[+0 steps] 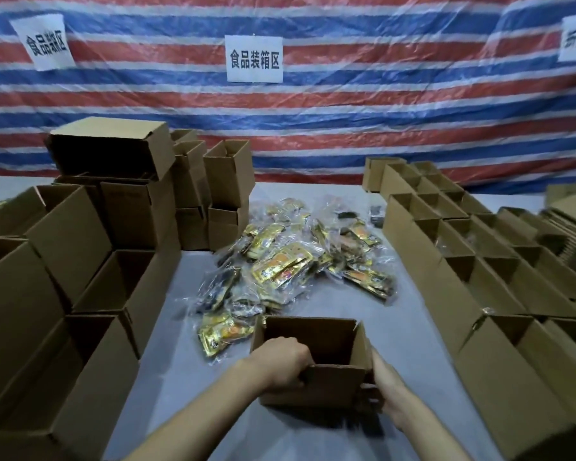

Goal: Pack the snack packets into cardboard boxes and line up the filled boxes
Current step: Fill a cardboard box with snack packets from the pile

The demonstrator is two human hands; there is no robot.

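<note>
Both hands (333,374) gripping open cardboard box (313,387), snack packets (290,261) behind

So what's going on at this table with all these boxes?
A person is handling an open brown cardboard box at the near edge of the grey table. The left hand grips its near wall over the rim; the right hand is against its right side. No packets show inside it. Just beyond lies a heap of gold and clear plastic snack packets. On the left stand stacked open cardboard boxes, and rows of open boxes are lined up on the right.
</note>
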